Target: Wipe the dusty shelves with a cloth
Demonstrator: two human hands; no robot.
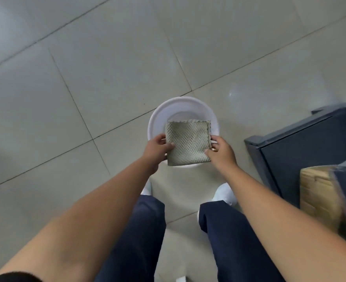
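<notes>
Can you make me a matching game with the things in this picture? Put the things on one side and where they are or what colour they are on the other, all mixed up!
Things:
1. cloth
2. basin
3. shelf unit
4. trousers

Clues:
A. white and round, standing on the floor tiles
B. dark grey, at the right side
C. folded into a square, held between both hands
D. navy blue, at the bottom

Right pairs: 1-C, 2-A, 3-B, 4-D. The left hand and right hand pinch the cloth's side edges above the basin.
</notes>
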